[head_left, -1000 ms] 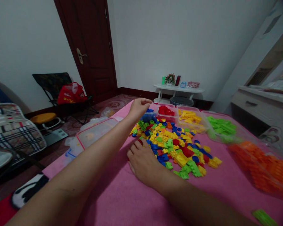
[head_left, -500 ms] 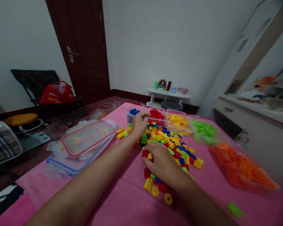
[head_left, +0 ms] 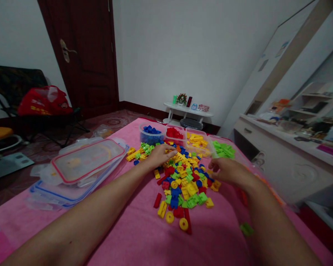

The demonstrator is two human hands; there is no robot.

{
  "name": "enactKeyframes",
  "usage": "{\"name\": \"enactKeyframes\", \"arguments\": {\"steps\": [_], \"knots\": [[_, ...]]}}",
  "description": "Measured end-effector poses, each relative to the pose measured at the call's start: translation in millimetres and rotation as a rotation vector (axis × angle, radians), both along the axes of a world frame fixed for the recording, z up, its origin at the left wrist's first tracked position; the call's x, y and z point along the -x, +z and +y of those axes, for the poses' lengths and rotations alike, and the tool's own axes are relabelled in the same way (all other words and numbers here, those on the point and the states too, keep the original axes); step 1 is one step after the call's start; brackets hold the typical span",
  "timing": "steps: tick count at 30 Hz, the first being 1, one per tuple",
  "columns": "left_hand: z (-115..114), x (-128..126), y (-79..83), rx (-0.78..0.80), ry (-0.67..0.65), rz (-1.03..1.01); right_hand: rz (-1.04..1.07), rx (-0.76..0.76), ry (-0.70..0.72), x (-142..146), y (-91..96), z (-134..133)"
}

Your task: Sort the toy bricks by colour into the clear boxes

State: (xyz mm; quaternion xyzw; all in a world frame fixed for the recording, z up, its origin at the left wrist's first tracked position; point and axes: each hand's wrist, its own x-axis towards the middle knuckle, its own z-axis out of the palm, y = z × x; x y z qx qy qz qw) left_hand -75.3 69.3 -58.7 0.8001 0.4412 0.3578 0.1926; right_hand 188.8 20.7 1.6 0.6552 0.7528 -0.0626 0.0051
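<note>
A mixed heap of toy building bricks (head_left: pixel 187 181) in yellow, red, blue and green lies on the pink cloth. Over the heap's far left part rests my left hand (head_left: pixel 161 155), fingers stretched out above yellow bricks; it is open. My right hand (head_left: pixel 230 170) is at the heap's right edge, near the tub of yellow bricks (head_left: pixel 197 140). Its fingers are curled in, and what they hold, if anything, is hidden. Behind the heap stand a round tub of blue bricks (head_left: pixel 152 135), a tub of red bricks (head_left: pixel 174 133) and a tub of green bricks (head_left: pixel 223 149).
Stacked clear lids (head_left: pixel 88 160) with red and blue seals lie on the left of the pink cloth (head_left: pixel 122 236). My right arm mostly hides a container of orange bricks. One loose green brick (head_left: pixel 246 229) lies beside that arm. A drawer cabinet (head_left: pixel 269 140) stands at the right.
My right hand has moved right, off the near part of the heap, uncovering bricks there. My left hand has shifted slightly nearer, away from the blue tub. The view has turned right.
</note>
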Motion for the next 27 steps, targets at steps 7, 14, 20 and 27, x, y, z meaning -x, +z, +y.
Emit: {"name": "enactKeyframes", "arguments": {"steps": [7, 14, 20, 27], "knots": [[-48, -31, 23.8, -0.04, -0.441, 0.28, 0.0, 0.191, -0.056, 0, -23.6, -2], [-38, -24, 14.5, -0.039, -0.403, 0.501, -0.075, -0.066, 0.041, 12, -7.3, -5], [-15, 10, 38.2, 0.216, -0.591, 0.279, 0.196, -0.121, 0.235, 35, 0.6, -10], [8, 49, 42.0, 0.039, 0.13, 0.414, 0.355, -0.241, 0.211, 44, -2.5, -4]]}}
